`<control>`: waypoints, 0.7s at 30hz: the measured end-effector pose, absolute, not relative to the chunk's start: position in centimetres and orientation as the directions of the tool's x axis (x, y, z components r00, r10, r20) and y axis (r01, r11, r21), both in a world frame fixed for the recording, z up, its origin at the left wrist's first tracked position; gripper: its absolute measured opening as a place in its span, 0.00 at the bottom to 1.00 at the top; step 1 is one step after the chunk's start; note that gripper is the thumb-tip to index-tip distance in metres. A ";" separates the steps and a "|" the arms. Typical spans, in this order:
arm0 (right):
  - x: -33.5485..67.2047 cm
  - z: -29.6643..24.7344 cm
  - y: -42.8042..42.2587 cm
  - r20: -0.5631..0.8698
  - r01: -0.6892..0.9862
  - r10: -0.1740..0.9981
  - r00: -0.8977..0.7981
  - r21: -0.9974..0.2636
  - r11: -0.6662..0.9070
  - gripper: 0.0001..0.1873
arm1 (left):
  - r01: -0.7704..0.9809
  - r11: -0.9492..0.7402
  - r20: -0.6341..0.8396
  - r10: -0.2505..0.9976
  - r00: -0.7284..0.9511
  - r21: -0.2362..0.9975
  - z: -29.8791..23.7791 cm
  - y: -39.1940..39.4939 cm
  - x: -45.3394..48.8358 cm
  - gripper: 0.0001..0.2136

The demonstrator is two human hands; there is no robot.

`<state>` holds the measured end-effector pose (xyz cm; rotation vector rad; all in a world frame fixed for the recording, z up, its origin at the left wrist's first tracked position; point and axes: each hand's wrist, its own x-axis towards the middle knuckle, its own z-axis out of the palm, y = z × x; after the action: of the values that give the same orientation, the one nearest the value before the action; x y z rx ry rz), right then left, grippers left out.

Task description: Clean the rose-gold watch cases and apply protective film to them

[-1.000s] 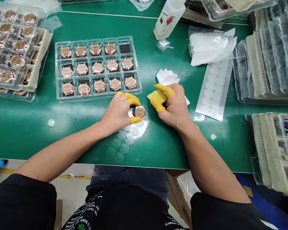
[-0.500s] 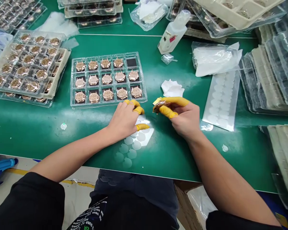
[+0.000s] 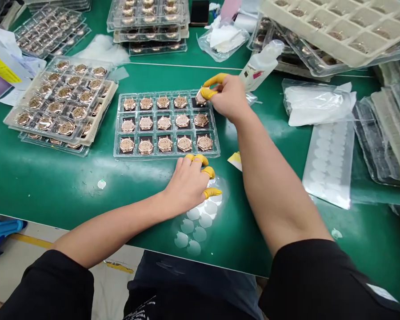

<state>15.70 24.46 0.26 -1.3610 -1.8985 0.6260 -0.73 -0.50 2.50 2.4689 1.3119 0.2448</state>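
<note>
A clear plastic tray (image 3: pixel 117 130) on the green table holds rows of rose-gold watch cases. My right hand (image 3: pixel 227 96), in yellow finger cots, pinches one watch case (image 3: pixel 200 98) over the tray's far right compartment. My left hand (image 3: pixel 190 183), also with yellow cots, rests with curled fingers on a clear sheet of round stickers (image 3: pixel 200 222) just in front of the tray. It holds nothing that I can see.
Stacked trays of watch cases (image 3: pixel 58 104) lie at the left and at the back (image 3: pixel 146 22). A white bottle (image 3: pixel 260 66), plastic bags (image 3: pixel 316 104), a second sticker sheet (image 3: pixel 330 164) and piles of trays (image 3: pixel 386 129) fill the right side. A yellow pad (image 3: pixel 236 160) lies by my right forearm.
My right hand took the watch case from my left hand and carried it up to the tray's far right compartment. The yellow pad was let go. My left hand stayed on the sticker sheet.
</note>
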 end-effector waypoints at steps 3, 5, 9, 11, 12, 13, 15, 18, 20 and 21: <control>15.4 0.9 23.8 0.185 0.662 0.963 -0.194 -0.700 0.268 0.09 | 0.776 -0.514 -0.034 0.826 0.563 0.367 2.8 -0.5 -0.7 0.20; 15.2 1.9 23.1 0.219 0.713 0.946 -0.238 -0.621 0.324 0.09 | 0.781 -0.502 -0.061 0.826 0.560 0.371 2.7 -0.5 -0.7 0.23; 13.4 3.1 22.9 0.249 0.786 0.954 -0.165 -0.552 0.280 0.09 | 0.758 -0.491 -0.040 0.828 0.559 0.429 2.0 -0.3 -0.6 0.25; 12.0 2.4 23.2 0.191 0.788 0.961 -0.202 -0.551 0.275 0.11 | 0.738 -0.495 -0.004 0.829 0.559 0.459 1.5 -0.3 -0.7 0.19; 11.3 1.7 23.4 0.186 0.785 0.955 -0.232 -0.545 0.296 0.12 | 0.730 -0.498 0.021 0.832 0.554 0.468 1.4 -0.3 -0.7 0.17; 10.8 1.0 23.6 0.196 0.776 0.948 -0.253 -0.544 0.319 0.14 | 0.723 -0.502 0.051 0.836 0.547 0.474 1.2 -0.4 -0.7 0.15; 10.0 -0.4 23.8 0.215 0.749 0.940 -0.265 -0.568 0.342 0.14 | 0.703 -0.518 0.123 0.838 0.532 0.486 1.1 -0.5 -0.7 0.15; 9.5 -1.3 23.9 0.185 0.744 0.951 -0.249 -0.593 0.310 0.13 | 0.669 -0.546 0.207 0.829 0.520 0.505 1.1 -0.7 -0.7 0.16; 9.4 -1.3 23.8 0.152 0.753 0.961 -0.231 -0.597 0.276 0.15 | 0.652 -0.556 0.236 0.823 0.516 0.515 0.9 -0.7 -0.6 0.17; 9.3 -1.1 23.7 0.140 0.750 0.963 -0.231 -0.605 0.268 0.15 | 0.648 -0.553 0.246 0.827 0.506 0.524 0.7 -0.7 -0.6 0.17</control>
<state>9.34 23.71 -1.08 -1.5419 -2.0546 0.5765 -0.55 -0.73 0.71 2.3878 1.2252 0.6769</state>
